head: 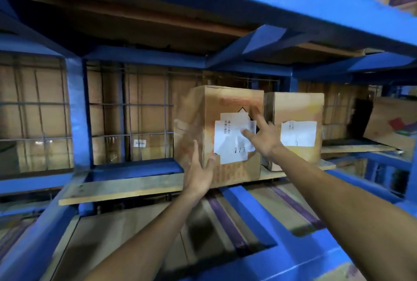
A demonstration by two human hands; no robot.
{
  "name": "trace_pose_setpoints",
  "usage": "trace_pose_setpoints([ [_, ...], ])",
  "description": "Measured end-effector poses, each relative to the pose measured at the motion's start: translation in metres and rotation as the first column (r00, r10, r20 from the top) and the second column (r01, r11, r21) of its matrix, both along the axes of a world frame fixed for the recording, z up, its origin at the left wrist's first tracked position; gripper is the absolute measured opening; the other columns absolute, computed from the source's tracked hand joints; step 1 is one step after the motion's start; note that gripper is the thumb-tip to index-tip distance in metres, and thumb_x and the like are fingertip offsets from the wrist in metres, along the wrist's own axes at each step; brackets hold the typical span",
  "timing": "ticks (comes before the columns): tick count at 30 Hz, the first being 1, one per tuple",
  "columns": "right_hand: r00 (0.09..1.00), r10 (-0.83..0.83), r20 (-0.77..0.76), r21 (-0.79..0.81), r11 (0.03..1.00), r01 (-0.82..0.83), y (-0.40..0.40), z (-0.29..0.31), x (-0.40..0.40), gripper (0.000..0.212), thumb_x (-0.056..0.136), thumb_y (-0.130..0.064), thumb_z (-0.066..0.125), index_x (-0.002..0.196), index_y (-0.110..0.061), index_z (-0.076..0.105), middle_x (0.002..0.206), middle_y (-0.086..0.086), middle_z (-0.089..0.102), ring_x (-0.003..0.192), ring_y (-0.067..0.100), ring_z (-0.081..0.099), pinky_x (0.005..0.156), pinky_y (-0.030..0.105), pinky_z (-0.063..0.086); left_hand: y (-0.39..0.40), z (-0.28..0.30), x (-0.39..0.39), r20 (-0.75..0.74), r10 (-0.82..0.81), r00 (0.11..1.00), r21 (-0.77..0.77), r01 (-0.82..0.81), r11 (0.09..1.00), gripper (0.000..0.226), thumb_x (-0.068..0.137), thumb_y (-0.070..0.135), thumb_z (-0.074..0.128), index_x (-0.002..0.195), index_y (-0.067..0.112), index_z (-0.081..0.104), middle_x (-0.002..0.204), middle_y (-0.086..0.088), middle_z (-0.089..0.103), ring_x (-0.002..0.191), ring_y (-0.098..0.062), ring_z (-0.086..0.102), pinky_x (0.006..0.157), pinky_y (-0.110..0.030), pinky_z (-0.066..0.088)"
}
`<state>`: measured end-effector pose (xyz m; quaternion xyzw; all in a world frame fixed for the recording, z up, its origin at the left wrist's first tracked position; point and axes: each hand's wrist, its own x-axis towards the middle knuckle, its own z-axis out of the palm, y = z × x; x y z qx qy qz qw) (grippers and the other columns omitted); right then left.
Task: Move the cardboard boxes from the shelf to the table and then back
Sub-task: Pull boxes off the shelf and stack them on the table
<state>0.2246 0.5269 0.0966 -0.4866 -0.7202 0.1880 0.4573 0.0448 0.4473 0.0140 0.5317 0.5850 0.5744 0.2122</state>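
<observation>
Blue upright: the shelf frame's post (77,111) is standing at your far left, with wire mesh (130,109) and stacked cartons showing behind it.

Wooden board: the plank (126,187) is lying across the blue rack's rails and is carrying both boxes; its left stretch is lying bare.

Your left hand: your left hand (198,174) is reaching up with the fingers spread and open, gripping nothing. The palm is sitting at the lower left front corner of the near box, and the thumb seems to be touching the front face; motion blur is making firm contact hard to judge.

Near box: the near cardboard box (228,104) is standing upright on the board, its front edge at the board's lip. A white label (233,143) is covering the middle of its front face.

Your right hand: your right hand (265,138) is stretching out open, fingers splayed, over the right part of that label and the box's right edge. It is closing on nothing; you cannot tell whether the fingertips are touching the cardboard.

Second box: the other cardboard box (295,109) is standing just beside the near one on its right, set further back on the board, wearing its own white label.

Far right: a tilted carton (392,122) is leaning on the next shelf section.
</observation>
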Motion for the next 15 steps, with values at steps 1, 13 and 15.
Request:
trace_pose_setpoints([
  [1, 1.000, -0.019, 0.014, -0.018, 1.000, 0.020, 0.012, -0.002, -0.001, 0.081, 0.086, -0.059, 0.060, 0.152, -0.052, 0.014, 0.161, 0.012, 0.020, 0.148, 0.032, 0.016, 0.117, 0.051, 0.024, 0.004, -0.002, 0.000, -0.025, 0.002, 1.000, 0.013, -0.001, 1.000, 0.071, 0.097, 0.053, 0.047, 0.154, 0.048, 0.004, 0.158, -0.001, 0.033, 0.140, -0.025, 0.037, 0.113, -0.043, 0.035],
  [13, 0.970, 0.094, -0.225, -0.020, 0.995, -0.101, 0.020, -0.038, -0.007, 0.080, 0.072, -0.068, 0.068, 0.138, -0.065, 0.023, 0.122, 0.006, 0.034, 0.125, 0.027, 0.031, 0.111, 0.045, 0.033, -0.003, 0.008, 0.015, 0.041, 0.114, 0.993, 0.055, -0.117, 0.992, 0.073, 0.089, 0.050, 0.057, 0.132, 0.078, 0.005, 0.156, -0.005, 0.028, 0.147, -0.025, 0.022, 0.120, -0.045, 0.021],
  [15, 0.961, 0.092, -0.262, -0.037, 0.994, -0.105, 0.008, -0.038, -0.016, 0.091, 0.069, -0.070, 0.072, 0.144, -0.062, 0.020, 0.126, 0.007, 0.035, 0.122, 0.027, 0.033, 0.111, 0.042, 0.034, -0.014, 0.024, 0.012, -0.034, 0.208, 0.978, 0.037, -0.206, 0.978, 0.072, 0.090, 0.047, 0.053, 0.137, 0.075, 0.006, 0.156, -0.009, 0.029, 0.146, -0.031, 0.018, 0.118, -0.045, 0.017],
])
